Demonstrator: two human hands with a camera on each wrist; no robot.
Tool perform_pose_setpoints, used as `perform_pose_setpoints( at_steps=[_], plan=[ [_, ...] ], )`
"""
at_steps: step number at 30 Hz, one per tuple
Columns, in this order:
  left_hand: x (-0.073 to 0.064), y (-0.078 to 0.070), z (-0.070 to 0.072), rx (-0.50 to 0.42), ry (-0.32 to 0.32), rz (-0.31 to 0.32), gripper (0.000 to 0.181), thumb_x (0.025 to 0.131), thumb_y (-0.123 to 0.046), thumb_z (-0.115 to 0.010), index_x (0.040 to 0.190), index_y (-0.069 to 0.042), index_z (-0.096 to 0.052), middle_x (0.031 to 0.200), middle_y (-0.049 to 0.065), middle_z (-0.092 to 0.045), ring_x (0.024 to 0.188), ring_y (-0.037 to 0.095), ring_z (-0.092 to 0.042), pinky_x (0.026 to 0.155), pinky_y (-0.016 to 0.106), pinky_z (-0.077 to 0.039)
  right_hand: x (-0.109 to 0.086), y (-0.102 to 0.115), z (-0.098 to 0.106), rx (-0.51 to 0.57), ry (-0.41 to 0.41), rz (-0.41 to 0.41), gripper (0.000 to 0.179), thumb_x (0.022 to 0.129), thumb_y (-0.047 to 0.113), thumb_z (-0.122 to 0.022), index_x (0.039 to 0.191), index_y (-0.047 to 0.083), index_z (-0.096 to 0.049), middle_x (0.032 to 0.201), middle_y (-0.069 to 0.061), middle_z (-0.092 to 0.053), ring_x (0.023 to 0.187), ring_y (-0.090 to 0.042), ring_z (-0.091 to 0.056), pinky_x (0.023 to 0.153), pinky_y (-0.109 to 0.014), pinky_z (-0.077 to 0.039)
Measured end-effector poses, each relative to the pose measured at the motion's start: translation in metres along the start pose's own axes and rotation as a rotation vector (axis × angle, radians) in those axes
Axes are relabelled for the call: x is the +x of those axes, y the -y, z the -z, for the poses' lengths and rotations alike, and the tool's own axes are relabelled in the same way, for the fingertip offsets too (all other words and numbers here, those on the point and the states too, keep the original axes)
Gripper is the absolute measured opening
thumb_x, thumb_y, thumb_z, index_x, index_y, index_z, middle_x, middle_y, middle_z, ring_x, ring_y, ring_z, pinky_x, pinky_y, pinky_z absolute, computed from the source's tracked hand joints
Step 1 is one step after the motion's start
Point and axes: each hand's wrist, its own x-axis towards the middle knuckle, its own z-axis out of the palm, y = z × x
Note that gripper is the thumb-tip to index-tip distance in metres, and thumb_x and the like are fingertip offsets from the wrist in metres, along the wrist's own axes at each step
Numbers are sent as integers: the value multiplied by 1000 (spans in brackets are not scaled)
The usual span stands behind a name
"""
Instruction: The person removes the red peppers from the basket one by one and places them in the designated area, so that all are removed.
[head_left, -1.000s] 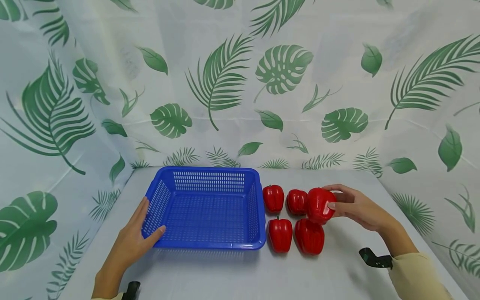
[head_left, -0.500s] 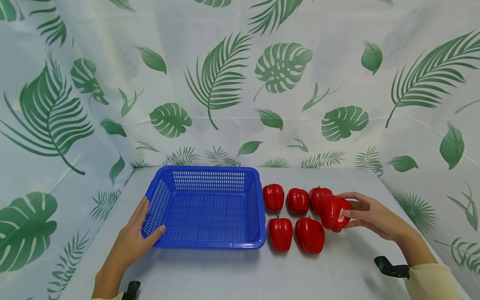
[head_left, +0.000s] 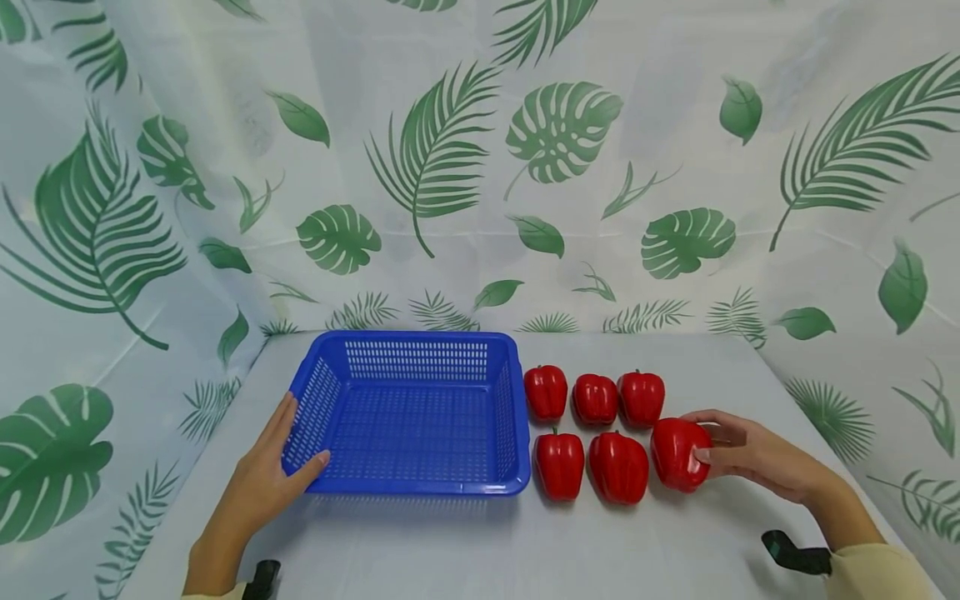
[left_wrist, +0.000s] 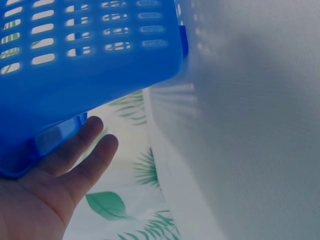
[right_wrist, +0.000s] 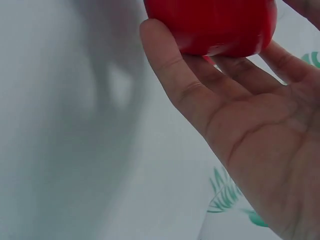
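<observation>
In the head view my left hand [head_left: 258,479] holds the left side of a blue plastic basket [head_left: 521,417], thumb over the rim and fingers along the outer wall. The left wrist view shows two straight fingers [left_wrist: 95,160] below the basket's slotted wall [left_wrist: 90,75]. My right hand [head_left: 757,454] grips a glossy red bell pepper [head_left: 678,454] from its right side, thumb in front. Close up, the right wrist view has the pepper [right_wrist: 215,25] against the fingertips. Whether it touches the table is unclear.
Left of the held pepper stand several more red bell peppers in two rows, including a front one [head_left: 619,468] and a back one [head_left: 641,398]. They stand right of the basket on a white table [head_left: 465,550]. A leaf-patterned sheet [head_left: 450,167] hangs behind.
My right hand has carried its bell pepper right and down, from in front of the back row to the right end of the front row. The left hand and basket stay put.
</observation>
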Motion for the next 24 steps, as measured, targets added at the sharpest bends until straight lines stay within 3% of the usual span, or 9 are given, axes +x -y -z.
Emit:
perform_pose_setpoints(
  at_steps=[4, 11, 15, 19, 24],
  plan=[
    [-1, 1, 0, -4, 7, 4, 109, 99, -52, -70, 171, -1, -6, 177, 25, -6, 155, 59, -20, 113, 81, -24, 2, -6, -3, -13, 11, -18, 70, 100, 18, -71, 156, -4, -35, 147, -25, -55, 121, -26, -62, 93, -51, -62],
    [0, 5, 1, -8, -1, -17, 108, 100, -51, -70, 171, -2, -5, 177, 24, -6, 155, 58, -19, 115, 80, -24, 6, -11, -9, -52, 51, 29, 72, 98, 16, -74, 157, -5, -38, 149, -31, -52, 126, -29, -60, 92, -48, -62],
    [0, 6, 3, -8, -8, -33, 105, 101, -50, -70, 170, 1, -10, 177, 24, -7, 155, 58, -19, 116, 80, -22, 7, -10, -12, -71, 35, 30, 78, 96, 17, -76, 159, -6, -36, 155, -35, -43, 132, -36, -55, 93, -48, -62],
    [-2, 7, 4, -28, -13, -39, 100, 101, -48, -69, 170, 2, -16, 177, 25, -9, 155, 59, -17, 115, 82, -20, 6, -10, -15, -88, 18, 7, 84, 96, 20, -77, 163, -5, -32, 160, -39, -35, 138, -50, -49, 95, -51, -61],
    [-2, 6, 10, -42, -48, -52, 92, 103, -44, -68, 168, 2, -23, 173, 29, -18, 155, 58, -19, 114, 83, -21, 4, -6, -16, -162, -63, 5, 81, 100, 28, -72, 164, -2, -33, 161, -39, -35, 139, -57, -46, 96, -57, -60]
  ],
)
